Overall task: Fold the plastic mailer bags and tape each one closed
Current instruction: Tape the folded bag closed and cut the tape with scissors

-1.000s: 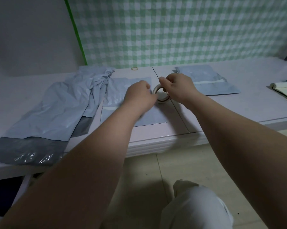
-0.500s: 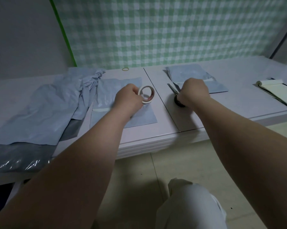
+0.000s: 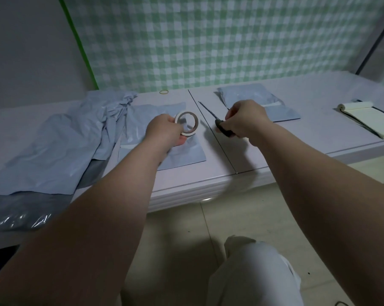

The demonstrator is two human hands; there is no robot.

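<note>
Tape roll (image 3: 187, 124): gripped upright in left hand (image 3: 165, 132), over folded mailer bag (image 3: 142, 122). Scissors (image 3: 219, 126): clenched in right hand (image 3: 245, 120), just right of roll. Second folded mailer bag (image 3: 250, 96): beyond right hand.

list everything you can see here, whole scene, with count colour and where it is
tape roll: one, white, held up over the middle mailer
scissors: one pair, black handle, held right of the tape
flat mailer: one, pale blue, table centre, under the left hand
mailer heap: several, count unclear, pale blue and grey, table left
folded mailer: one or two, pale blue, back right of centre
rubber band: one, yellow, back of table
notepad: one, cream pages, table far right
table: one, white, across the view
checked cloth: one, green and white, behind the table
knee: one, white trousers, bottom
left hand: grips the tape roll
right hand: grips the scissors
</note>
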